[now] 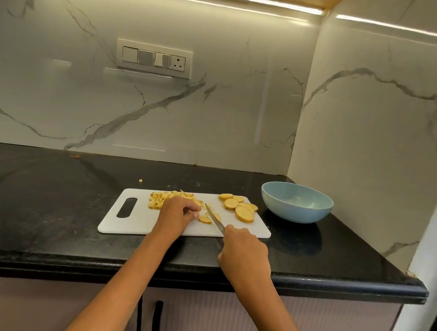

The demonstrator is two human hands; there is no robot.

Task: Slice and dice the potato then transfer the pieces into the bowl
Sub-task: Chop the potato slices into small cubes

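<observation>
1. Two bare hands work over a white cutting board (143, 222) on the black counter (31, 190).
2. Right hand (245, 253) has its fingers curled round the handle of a knife (214, 219), blade pointing toward 11 o'clock over the board.
3. Left hand (177, 212) has its fingers curled, fingertips on a potato slice (205, 219) just beside the blade; whether it pinches the slice I cannot tell.
4. Diced potato pieces (168, 196) lie at 12 o'clock from the left hand.
5. Whole round slices (240, 207) sit at 1 o'clock from the knife, in the board's far right corner.
6. Blue bowl (296, 202) stands on the counter at 2 o'clock, just off the board.
</observation>
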